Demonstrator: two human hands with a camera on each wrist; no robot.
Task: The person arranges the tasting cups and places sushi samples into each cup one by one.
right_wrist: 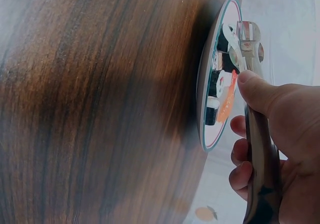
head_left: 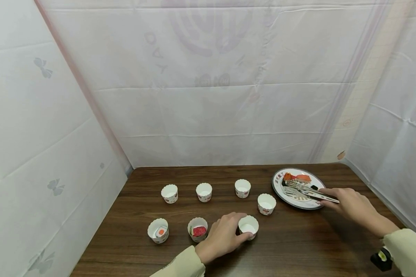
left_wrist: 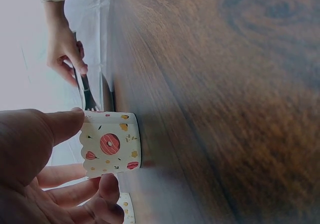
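Note:
My left hand holds the nearest white paper baking cup by its rim, thumb on one side and fingers on the other. The donut-printed cup stands upright on the table in the left wrist view. Metal serving tongs are gripped in my right hand, their fork-like ends over the round plate. Pieces of sushi lie on that plate, among them an orange-topped piece and black-wrapped rolls. Whether the tongs pinch a piece I cannot tell.
Left of my left hand, one cup contains a white piece with an orange centre, another a red-topped piece. More cups stand behind, including one near the plate. White cloth hangs around the brown wooden table.

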